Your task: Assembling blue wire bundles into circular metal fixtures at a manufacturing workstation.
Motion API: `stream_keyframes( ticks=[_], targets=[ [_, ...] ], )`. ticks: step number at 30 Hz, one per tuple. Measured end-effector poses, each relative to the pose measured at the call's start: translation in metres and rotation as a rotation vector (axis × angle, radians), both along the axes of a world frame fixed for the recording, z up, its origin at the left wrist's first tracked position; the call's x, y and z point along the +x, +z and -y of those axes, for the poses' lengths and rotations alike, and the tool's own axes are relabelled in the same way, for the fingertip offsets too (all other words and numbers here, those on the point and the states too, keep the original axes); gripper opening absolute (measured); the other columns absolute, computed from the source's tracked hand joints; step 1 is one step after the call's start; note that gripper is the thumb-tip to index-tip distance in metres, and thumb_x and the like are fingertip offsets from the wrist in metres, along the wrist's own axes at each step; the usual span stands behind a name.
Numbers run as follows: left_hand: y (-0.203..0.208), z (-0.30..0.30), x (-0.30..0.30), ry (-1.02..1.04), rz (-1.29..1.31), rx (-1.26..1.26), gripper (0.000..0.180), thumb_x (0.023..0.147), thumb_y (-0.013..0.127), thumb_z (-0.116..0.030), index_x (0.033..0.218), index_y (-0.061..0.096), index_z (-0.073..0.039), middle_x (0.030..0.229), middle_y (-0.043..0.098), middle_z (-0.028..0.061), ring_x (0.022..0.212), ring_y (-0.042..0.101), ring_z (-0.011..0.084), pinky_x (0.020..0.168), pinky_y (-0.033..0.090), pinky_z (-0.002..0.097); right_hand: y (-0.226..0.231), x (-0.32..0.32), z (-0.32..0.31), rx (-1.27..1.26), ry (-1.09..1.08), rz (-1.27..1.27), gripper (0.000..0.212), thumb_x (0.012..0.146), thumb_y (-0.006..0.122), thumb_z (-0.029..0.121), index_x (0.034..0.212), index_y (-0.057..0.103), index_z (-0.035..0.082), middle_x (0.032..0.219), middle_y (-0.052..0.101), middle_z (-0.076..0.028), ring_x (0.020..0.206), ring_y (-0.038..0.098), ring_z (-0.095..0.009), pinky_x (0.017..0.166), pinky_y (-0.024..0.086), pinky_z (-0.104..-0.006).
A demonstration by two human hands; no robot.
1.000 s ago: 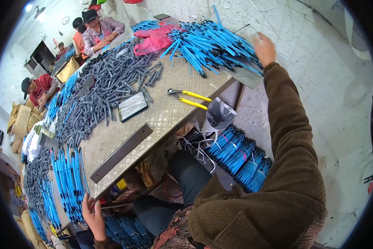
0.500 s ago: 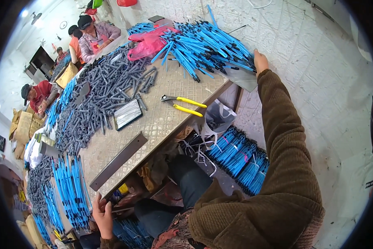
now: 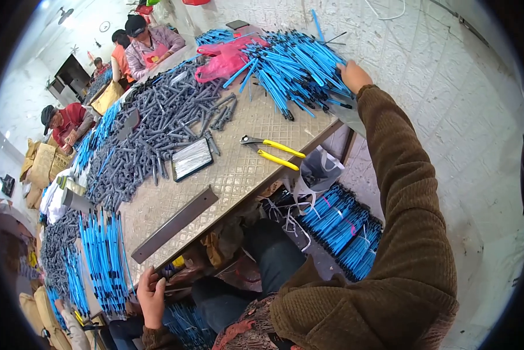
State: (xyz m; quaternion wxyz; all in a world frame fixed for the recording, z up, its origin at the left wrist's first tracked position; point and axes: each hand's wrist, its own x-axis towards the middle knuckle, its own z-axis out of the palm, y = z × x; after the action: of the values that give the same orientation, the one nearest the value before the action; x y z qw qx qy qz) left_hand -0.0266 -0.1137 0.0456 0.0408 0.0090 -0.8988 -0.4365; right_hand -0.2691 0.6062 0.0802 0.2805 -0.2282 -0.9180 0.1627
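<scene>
My right hand [image 3: 355, 76] reaches out to the right end of a heap of thin blue sticks with black ends [image 3: 300, 64] on the far part of the table. Its fingers point at the sticks and look open; the fingertips touch or nearly touch them. Down by the near table edge, my left hand [image 3: 152, 297] is open and empty, its fingers loosely bent. Close to it lie a dark metal bar [image 3: 174, 224] and a row of blue sticks with black fittings [image 3: 103, 259].
Yellow-handled pliers [image 3: 273, 153], a box of thin pale pieces [image 3: 192, 159] and a pile of grey plastic parts [image 3: 151, 122] occupy the table. A pink bag [image 3: 230, 58] lies against the heap. Bundled blue sticks [image 3: 340, 227] stand below. Other people [image 3: 148, 49] sit beyond.
My right hand has moved up and left from the clear sheet's edge to the ends of the blue sticks. My left hand stays by the table edge; the view has shifted slightly.
</scene>
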Motion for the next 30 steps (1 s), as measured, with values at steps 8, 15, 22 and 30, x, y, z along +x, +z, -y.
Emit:
stream_keyframes(
  ticks=[8,15,22,30],
  targets=[
    [-0.005,0.009,0.010,-0.005,-0.041,-0.012,0.041,0.080,0.063,0.001,0.120,0.051,0.002,0.114,0.054,0.0095,0.096,0.057,0.0169,0.082,0.048,0.0270,0.026,0.020,0.025,0.096,-0.071,0.002,0.034,0.093,0.041,0.032,0.097,0.052,0.000,0.092,0.062,-0.023,0.087,0.060,-0.040,0.072,0.045,-0.0499],
    [-0.011,0.009,0.018,-0.011,-0.088,0.039,0.042,0.081,0.062,0.000,0.121,0.051,0.001,0.108,0.057,0.0078,0.095,0.057,0.0151,0.083,0.047,0.0262,0.061,0.037,0.068,0.162,-0.001,-0.189,0.030,0.093,0.042,0.032,0.092,0.049,0.002,0.083,0.062,-0.021,0.077,0.059,-0.040,0.066,0.044,-0.0499],
    [-0.019,0.014,0.024,-0.018,-0.105,0.028,0.042,0.081,0.062,0.000,0.121,0.051,0.001,0.107,0.058,0.0060,0.095,0.057,0.0137,0.083,0.046,0.0259,0.041,0.024,0.112,0.374,0.290,-0.175,0.029,0.093,0.046,0.032,0.090,0.048,0.004,0.074,0.059,-0.021,0.072,0.056,-0.041,0.062,0.042,-0.0504],
    [-0.010,0.012,0.032,0.014,-0.165,0.074,0.040,0.081,0.061,0.000,0.120,0.052,0.001,0.106,0.059,0.0063,0.095,0.057,0.0133,0.083,0.046,0.0258,0.055,0.032,0.179,0.263,0.371,-0.277,0.025,0.093,0.050,0.026,0.086,0.047,0.003,0.068,0.055,-0.018,0.064,0.053,-0.037,0.057,0.041,-0.0438]
  ],
)
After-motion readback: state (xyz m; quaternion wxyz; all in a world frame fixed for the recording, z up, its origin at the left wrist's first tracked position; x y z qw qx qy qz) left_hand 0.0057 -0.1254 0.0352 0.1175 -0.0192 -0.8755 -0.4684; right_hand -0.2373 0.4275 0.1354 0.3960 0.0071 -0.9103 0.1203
